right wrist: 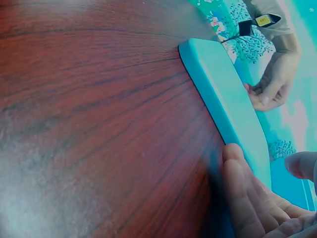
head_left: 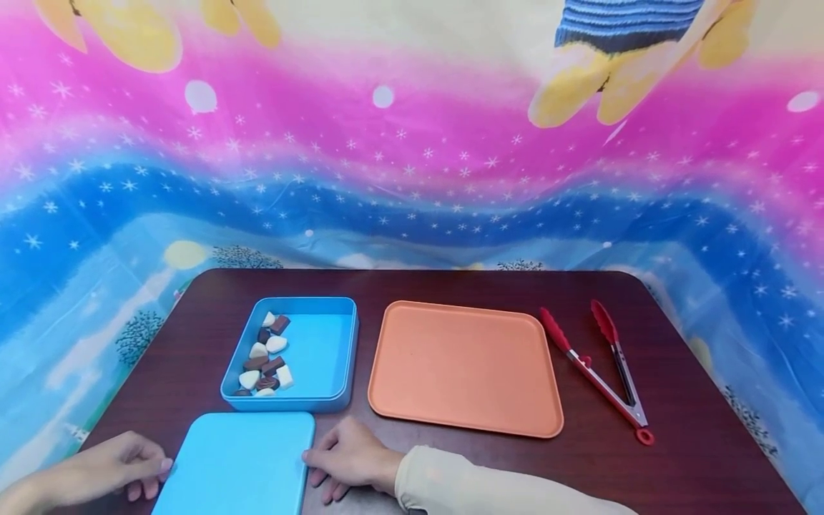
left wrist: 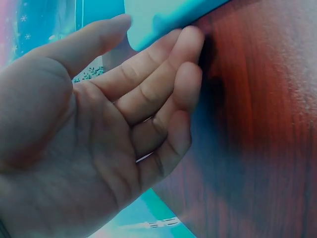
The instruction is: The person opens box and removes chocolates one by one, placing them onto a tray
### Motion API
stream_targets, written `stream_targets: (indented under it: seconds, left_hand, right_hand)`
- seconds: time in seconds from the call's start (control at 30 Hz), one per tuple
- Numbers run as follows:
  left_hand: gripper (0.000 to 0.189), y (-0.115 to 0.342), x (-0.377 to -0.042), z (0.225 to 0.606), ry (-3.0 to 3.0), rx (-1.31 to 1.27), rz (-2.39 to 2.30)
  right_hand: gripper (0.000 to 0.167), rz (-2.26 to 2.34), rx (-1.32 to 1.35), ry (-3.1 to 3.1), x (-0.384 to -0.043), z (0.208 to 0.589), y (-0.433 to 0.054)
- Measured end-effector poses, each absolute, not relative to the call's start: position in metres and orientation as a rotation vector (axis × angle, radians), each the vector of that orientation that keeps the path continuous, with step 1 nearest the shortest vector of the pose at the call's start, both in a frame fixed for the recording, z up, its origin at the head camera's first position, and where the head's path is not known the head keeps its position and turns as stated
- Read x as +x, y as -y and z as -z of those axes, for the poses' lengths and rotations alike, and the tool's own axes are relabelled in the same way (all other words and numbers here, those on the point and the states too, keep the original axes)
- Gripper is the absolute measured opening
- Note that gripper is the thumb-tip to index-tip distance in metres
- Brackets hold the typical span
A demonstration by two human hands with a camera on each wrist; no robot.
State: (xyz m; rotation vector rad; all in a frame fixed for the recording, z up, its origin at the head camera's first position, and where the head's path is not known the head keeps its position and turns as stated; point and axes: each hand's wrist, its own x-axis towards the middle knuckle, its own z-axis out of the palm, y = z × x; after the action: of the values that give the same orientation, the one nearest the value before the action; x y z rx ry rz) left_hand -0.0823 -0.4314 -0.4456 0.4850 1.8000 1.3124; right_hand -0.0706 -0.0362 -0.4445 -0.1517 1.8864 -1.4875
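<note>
A flat light-blue lid (head_left: 234, 465) lies on the table in front of a blue open box (head_left: 352, 357). At the lid's left edge is my left hand (head_left: 106, 468), its thumb tip against the edge and its other fingers loosely bent. In the left wrist view the lid's corner (left wrist: 148, 29) lies by that thumb and the index fingertip. My right hand (head_left: 354, 458) is at the opposite edge, thumb at the rim. In the right wrist view a fingertip touches the lid's side, and the thumb stands apart. Brown and white chocolate-like pieces (head_left: 264, 361) fill the box's left side.
An orange tray (head_left: 466, 368) lies right of the box. Farther right are red-tipped tongs (head_left: 608, 386), spread apart. All of this sits on a dark brown wooden table (head_left: 599, 472). A colourful printed cloth (head_left: 412, 179) hangs behind and around the table.
</note>
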Motion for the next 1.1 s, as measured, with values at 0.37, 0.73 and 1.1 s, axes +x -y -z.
stream_targets:
  seconds: [0.37,0.73,1.1]
  left_hand:
    - [0.049,0.425,-0.093,0.430,-2.280,0.271,-1.094]
    - [0.044,0.406,-0.092,0.419,-2.662,0.206,-0.934]
    - [0.044,0.384,-0.106,0.418,-2.800,0.290,-1.038]
  right_hand:
    - [0.023,1.507,-0.271,-2.001,-0.078,0.442,0.024]
    - [0.024,1.634,-0.378,-1.997,-0.083,0.432,0.004]
    - [0.022,1.648,-0.409,-2.039,-0.087,0.421,-0.020]
